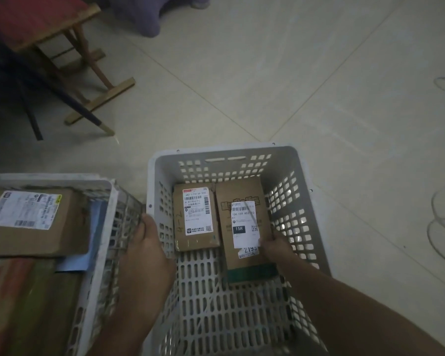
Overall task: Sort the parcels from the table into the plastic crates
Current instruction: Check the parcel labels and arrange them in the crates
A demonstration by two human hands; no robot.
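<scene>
R hand [275,246] reaches into the grey crate [303,201] and pinches the near edge of the tall parcel [244,227], lying on crate floor w/ a smaller parcel [194,217] touching its left side. L hand [147,250] grips the crate's left wall. Left of this crate stands a 2nd crate [106,201] w/ more parcels.

Left hand [145,242]: bare forearm enters from the lower edge and reaches forward, back of the hand upward, fingers curled downward at the tip of the reach; what they hold cannot be determined. Right hand [275,246]: bare forearm enters from the lower right corner, extended forward and leftward, fingers and thumb pinching at the fingertips.
</scene>
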